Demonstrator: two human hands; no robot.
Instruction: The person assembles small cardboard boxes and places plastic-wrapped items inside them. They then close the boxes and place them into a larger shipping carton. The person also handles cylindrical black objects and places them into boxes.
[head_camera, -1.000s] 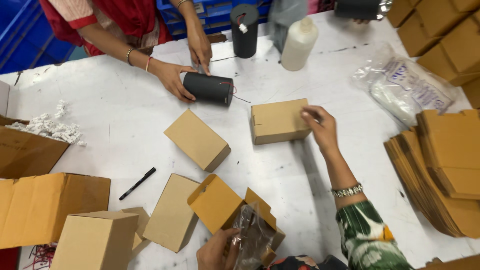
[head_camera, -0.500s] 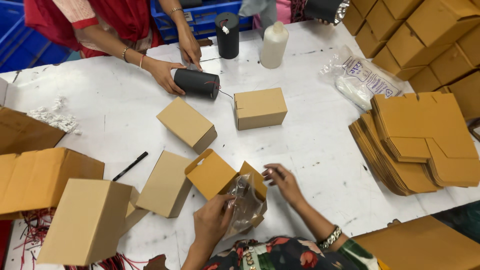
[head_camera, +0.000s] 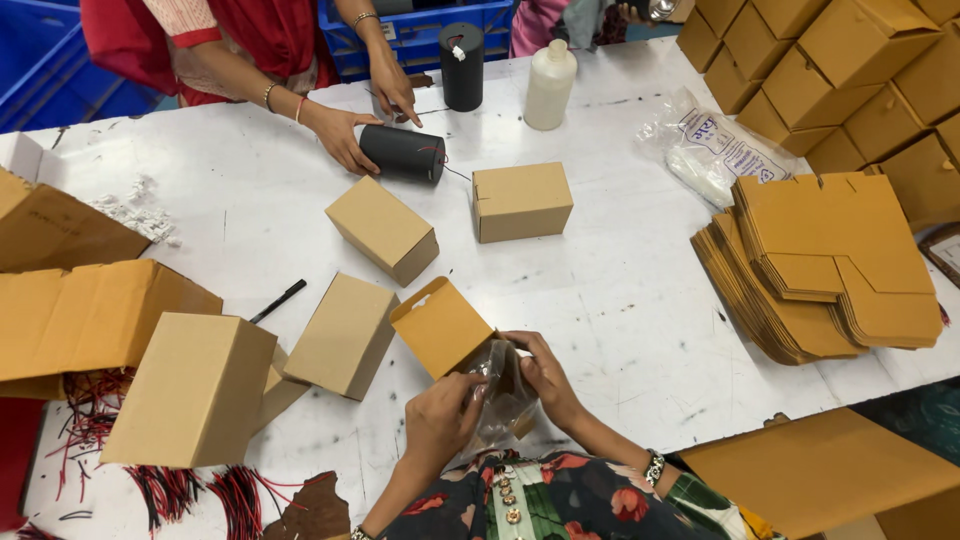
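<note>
At the near edge of the bench (head_camera: 640, 300), the left hand (head_camera: 440, 415) and right hand (head_camera: 545, 375) both hold a clear plastic bag (head_camera: 500, 395) at the open brown box (head_camera: 445, 325); I think it is only partly in, and the flaps are not shut yet

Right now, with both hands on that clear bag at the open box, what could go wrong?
The open box sits close to the table edge, so pushing the bag in could nudge it off. The thin bag, gripped by the left hand and right hand, may snag on the flap.
</note>
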